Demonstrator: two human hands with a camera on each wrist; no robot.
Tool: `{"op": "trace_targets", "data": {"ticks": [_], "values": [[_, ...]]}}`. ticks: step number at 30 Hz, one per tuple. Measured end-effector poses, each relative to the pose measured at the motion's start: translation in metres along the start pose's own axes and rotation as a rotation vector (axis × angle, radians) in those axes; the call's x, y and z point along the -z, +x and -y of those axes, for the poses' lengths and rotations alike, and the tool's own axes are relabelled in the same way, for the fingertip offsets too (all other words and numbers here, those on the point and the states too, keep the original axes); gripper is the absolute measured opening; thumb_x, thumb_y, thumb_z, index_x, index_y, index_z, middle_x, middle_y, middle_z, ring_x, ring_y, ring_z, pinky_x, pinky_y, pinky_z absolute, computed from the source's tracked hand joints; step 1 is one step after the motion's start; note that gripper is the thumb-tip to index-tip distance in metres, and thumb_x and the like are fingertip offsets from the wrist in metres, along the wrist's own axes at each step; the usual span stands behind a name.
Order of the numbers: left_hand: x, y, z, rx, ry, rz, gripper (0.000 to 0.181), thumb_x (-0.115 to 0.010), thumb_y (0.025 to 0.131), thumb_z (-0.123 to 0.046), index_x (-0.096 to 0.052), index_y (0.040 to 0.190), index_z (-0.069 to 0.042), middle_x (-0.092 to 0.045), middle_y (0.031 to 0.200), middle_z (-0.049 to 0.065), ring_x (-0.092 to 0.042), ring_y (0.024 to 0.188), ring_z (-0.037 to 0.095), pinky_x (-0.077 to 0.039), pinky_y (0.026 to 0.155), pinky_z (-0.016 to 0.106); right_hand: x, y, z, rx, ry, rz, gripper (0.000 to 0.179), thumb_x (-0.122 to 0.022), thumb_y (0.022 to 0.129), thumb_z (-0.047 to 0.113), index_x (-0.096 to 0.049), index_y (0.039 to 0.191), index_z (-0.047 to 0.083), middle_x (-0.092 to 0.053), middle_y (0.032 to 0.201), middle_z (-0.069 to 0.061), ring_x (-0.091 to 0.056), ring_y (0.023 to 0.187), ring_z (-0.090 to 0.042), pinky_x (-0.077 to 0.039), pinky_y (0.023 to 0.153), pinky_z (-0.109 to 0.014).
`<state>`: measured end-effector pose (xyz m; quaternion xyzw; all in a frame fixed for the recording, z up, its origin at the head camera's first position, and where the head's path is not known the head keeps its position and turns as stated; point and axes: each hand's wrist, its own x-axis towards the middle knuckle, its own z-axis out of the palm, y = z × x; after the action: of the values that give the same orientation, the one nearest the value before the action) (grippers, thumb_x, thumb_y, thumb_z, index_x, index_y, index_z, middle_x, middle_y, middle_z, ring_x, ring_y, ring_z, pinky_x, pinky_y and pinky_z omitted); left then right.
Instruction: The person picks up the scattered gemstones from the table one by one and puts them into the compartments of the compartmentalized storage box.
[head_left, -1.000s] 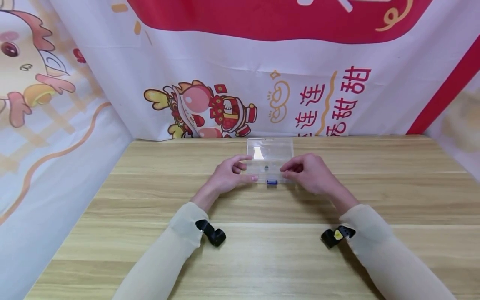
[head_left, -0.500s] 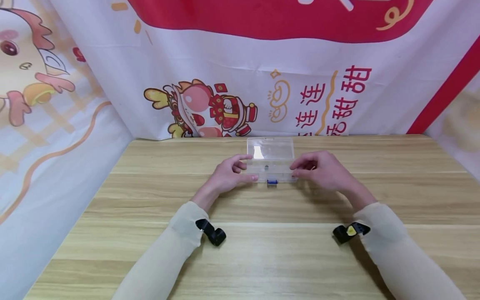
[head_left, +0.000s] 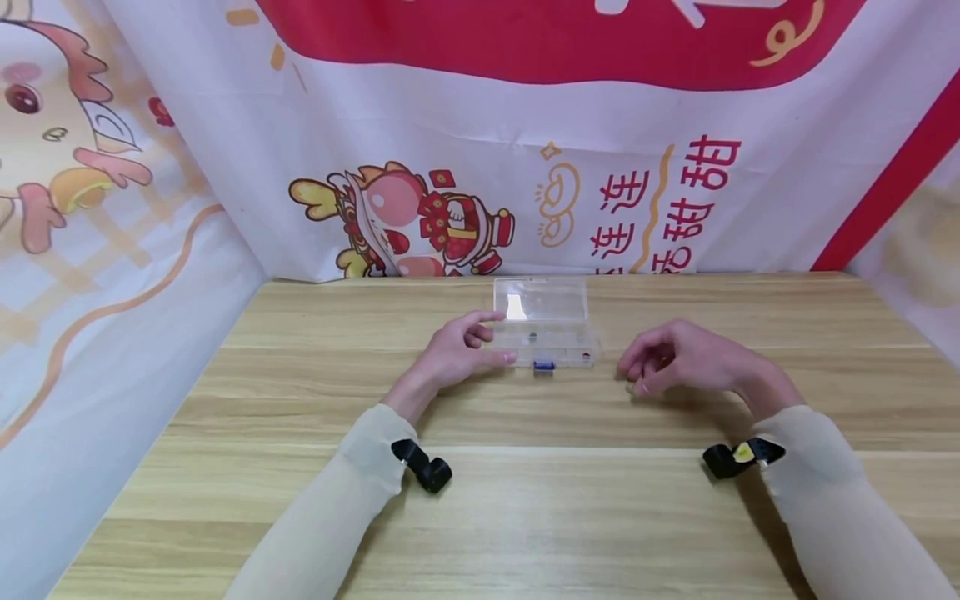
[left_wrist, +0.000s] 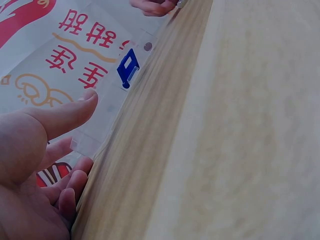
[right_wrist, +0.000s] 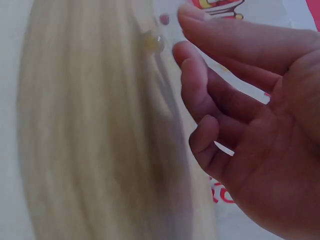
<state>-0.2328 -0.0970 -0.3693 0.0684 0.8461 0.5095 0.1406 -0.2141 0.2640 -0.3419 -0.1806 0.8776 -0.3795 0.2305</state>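
A clear plastic box (head_left: 562, 335) stands with its lid (head_left: 551, 298) raised and a blue latch (head_left: 543, 366) at its front. My left hand (head_left: 459, 348) holds the box's left end, thumb along the front and fingers behind. Inside lie a small green piece (head_left: 533, 336) and a dark reddish bead (head_left: 587, 356) near the right front corner. To the right of the box, my right hand (head_left: 678, 358) hovers low over the table with loosely bent fingers. A small, clear yellowish bead (right_wrist: 154, 42) is just beyond its thumb and index fingertips, seemingly apart from them.
The wooden table (head_left: 480, 517) reaches back to a printed white and red cloth (head_left: 450, 108), close behind the box's lid. A second cloth panel (head_left: 135, 333) borders the left side. Black wrist cameras (head_left: 432, 473) sit on both sleeves.
My right hand has moved away from the box's right end, to the right and slightly nearer me. The reddish bead in the right front corner is now uncovered. The left hand stays put.
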Motion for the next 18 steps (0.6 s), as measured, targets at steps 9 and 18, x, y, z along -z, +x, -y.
{"op": "trace_targets", "data": {"ticks": [9, 18], "values": [[0.0003, 0.0014, 0.0020, -0.005, 0.007, -0.004, 0.075, -0.092, 0.083, -0.033, -0.059, 0.150, -0.032, -0.062, 0.136, 0.004, -0.053, 0.120, 0.023, -0.045, 0.110, 0.043, -0.0024, 0.0012, -0.0072, -0.025, -0.002, 0.051, 0.024, -0.088, 0.087, 0.018, -0.079, 0.109, 0.015, -0.069, 0.096, -0.007, -0.059, 0.090, -0.022, -0.050, 0.077, -0.026], [0.0003, 0.0019, 0.0024, -0.002, 0.004, 0.000, 0.074, -0.092, 0.083, -0.033, -0.059, 0.150, -0.032, -0.062, 0.135, 0.003, -0.053, 0.120, 0.023, -0.045, 0.109, 0.042, -0.0050, 0.0035, -0.0027, -0.017, -0.029, 0.012, 0.014, -0.083, 0.092, 0.019, -0.079, 0.105, 0.015, -0.072, 0.097, -0.006, -0.060, 0.090, -0.023, -0.052, 0.079, -0.027]]}}
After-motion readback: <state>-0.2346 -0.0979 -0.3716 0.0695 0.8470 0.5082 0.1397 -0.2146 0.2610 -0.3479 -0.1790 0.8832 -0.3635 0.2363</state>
